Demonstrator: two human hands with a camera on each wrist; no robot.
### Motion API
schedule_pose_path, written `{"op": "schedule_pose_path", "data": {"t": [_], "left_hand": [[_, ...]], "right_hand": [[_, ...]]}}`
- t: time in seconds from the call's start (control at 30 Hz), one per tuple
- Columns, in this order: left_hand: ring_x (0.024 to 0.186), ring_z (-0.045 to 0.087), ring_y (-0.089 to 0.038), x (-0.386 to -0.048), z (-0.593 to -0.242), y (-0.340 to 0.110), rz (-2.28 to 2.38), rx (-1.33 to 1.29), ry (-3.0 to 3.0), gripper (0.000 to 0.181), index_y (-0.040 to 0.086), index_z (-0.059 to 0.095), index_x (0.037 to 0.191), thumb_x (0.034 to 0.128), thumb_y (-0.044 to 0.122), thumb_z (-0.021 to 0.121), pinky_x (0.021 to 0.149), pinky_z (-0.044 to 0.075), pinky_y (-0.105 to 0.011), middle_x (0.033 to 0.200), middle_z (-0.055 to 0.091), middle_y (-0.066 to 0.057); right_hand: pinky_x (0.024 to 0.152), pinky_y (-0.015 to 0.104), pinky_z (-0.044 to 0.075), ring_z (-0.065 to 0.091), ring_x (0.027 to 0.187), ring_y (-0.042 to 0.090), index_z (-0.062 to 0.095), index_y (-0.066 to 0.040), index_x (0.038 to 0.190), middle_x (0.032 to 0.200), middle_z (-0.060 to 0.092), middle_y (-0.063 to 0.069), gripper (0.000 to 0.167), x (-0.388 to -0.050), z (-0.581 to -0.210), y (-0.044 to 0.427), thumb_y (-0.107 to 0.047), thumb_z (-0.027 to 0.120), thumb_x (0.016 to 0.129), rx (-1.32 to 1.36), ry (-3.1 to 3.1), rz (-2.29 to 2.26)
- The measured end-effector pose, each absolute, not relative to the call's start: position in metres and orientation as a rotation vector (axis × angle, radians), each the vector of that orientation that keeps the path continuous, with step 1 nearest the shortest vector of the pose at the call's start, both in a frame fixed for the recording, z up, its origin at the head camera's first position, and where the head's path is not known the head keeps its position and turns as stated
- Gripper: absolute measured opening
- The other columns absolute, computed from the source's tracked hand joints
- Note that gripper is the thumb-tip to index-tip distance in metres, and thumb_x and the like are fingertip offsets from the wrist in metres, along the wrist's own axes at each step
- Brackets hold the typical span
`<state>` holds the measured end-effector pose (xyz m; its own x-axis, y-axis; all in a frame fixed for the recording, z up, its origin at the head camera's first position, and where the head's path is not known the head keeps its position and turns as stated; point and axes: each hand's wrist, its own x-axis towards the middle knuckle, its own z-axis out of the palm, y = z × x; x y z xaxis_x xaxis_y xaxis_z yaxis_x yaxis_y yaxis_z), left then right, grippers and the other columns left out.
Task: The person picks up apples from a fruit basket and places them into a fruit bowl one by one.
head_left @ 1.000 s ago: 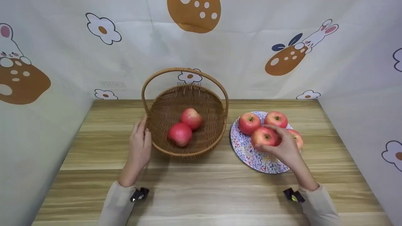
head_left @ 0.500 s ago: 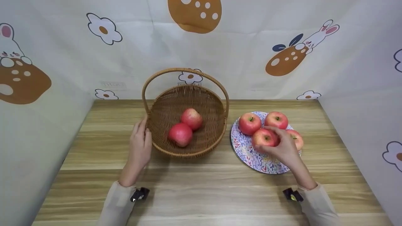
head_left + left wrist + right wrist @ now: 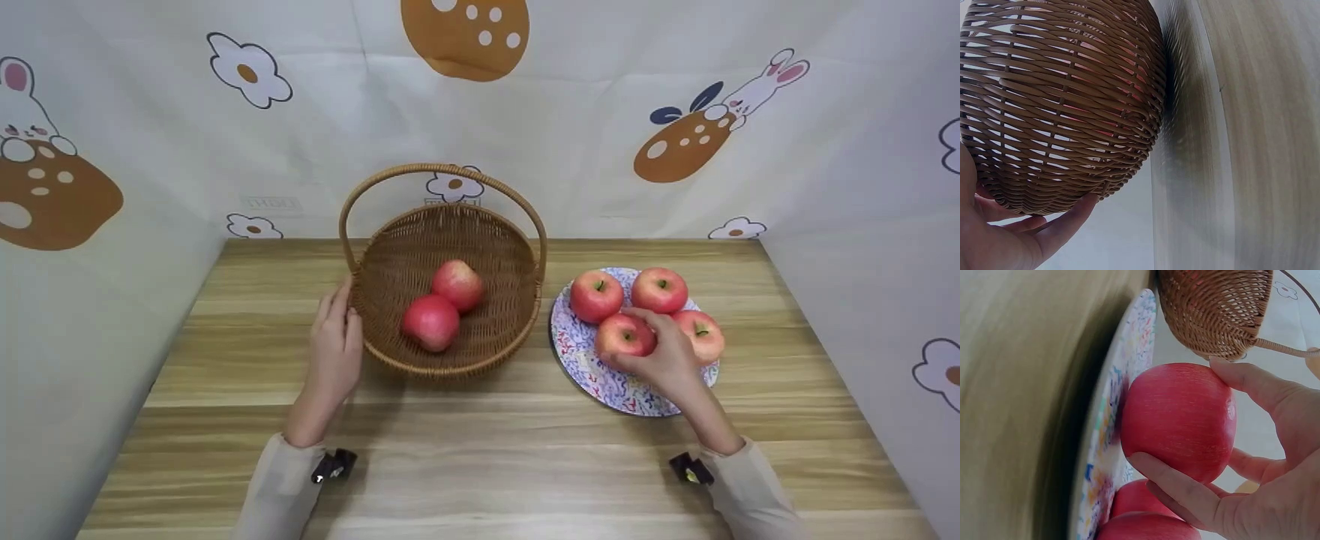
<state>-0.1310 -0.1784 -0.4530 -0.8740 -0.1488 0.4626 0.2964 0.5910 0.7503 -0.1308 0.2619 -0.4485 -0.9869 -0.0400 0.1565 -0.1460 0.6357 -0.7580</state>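
Thumb and fingers of my right hand (image 3: 670, 361) are curled round a red apple (image 3: 625, 337) at the plate (image 3: 600, 382); the right wrist view shows this apple (image 3: 1179, 419) gripped at its sides, close over the plate (image 3: 1123, 382). Three other apples (image 3: 596, 296) sit on the plate behind and to the right. My left hand (image 3: 336, 345) rests against the left side of the wicker basket (image 3: 405, 232), its fingers fairly straight; in the left wrist view the fingers (image 3: 1069, 222) touch the weave from outside. Two apples (image 3: 431, 322) lie touching inside the basket.
The basket's arched handle (image 3: 442, 166) stands up above its rim. A wooden table (image 3: 480, 457) carries basket and plate, with bare surface in front of them. Patterned cloth (image 3: 570, 135) hangs behind and at both sides.
My right hand and the apple it grips have shifted slightly to the left, uncovering more of the apple at the plate's right. The left hand and basket have stayed in place.
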Motion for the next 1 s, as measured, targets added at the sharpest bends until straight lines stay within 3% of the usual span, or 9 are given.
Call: {"op": "schedule_pose_path", "data": {"t": [0.17,0.53,0.67,0.83,1.0], "left_hand": [[0.085,0.051,-0.023,-0.1312,-0.4523,-0.1785,-1.231,-0.123,-2.346,0.053,-0.010,0.043,0.155,0.1028,-0.004,0.041,0.074,0.049,-0.030,0.142,0.055,-0.030],[0.099,0.059,-0.036,-0.1316,-0.4549,-0.1781,-1.226,-0.137,-2.313,0.053,-0.011,0.044,0.154,0.1017,-0.005,0.044,0.088,0.054,-0.052,0.142,0.055,-0.033],[0.098,0.059,-0.035,-0.1311,-0.4549,-0.1778,-1.202,-0.143,-2.303,0.052,-0.010,0.045,0.154,0.1015,-0.006,0.044,0.087,0.054,-0.050,0.142,0.056,-0.032],[0.090,0.056,-0.030,-0.1304,-0.4536,-0.1773,-1.200,-0.134,-2.313,0.052,-0.009,0.045,0.154,0.1018,-0.005,0.043,0.080,0.053,-0.040,0.143,0.056,-0.032],[0.098,0.059,-0.036,-0.1304,-0.4533,-0.1774,-1.211,-0.132,-2.312,0.052,-0.010,0.045,0.154,0.1018,-0.005,0.043,0.085,0.055,-0.047,0.144,0.055,-0.033]], "right_hand": [[0.109,0.054,0.049,0.063,0.123,0.039,0.066,0.006,0.131,0.132,0.067,0.025,0.059,-0.1310,-0.4516,0.2609,-0.001,0.089,0.077,0.174,-2.711,1.272],[0.111,0.057,0.046,0.059,0.126,0.042,0.063,0.005,0.136,0.135,0.065,0.027,0.065,-0.1289,-0.4500,0.2598,-0.005,0.090,0.078,0.181,-2.733,1.255],[0.110,0.056,0.046,0.059,0.127,0.041,0.062,0.005,0.138,0.137,0.064,0.026,0.067,-0.1281,-0.4495,0.2598,-0.008,0.091,0.079,0.154,-2.762,1.224],[0.109,0.057,0.046,0.058,0.126,0.043,0.062,0.007,0.137,0.137,0.063,0.028,0.065,-0.1276,-0.4476,0.2607,-0.007,0.090,0.079,0.140,-2.756,1.185],[0.106,0.057,0.047,0.059,0.124,0.043,0.062,0.007,0.137,0.137,0.063,0.029,0.065,-0.1280,-0.4476,0.2622,-0.005,0.088,0.079,0.128,-2.751,1.166]]}}
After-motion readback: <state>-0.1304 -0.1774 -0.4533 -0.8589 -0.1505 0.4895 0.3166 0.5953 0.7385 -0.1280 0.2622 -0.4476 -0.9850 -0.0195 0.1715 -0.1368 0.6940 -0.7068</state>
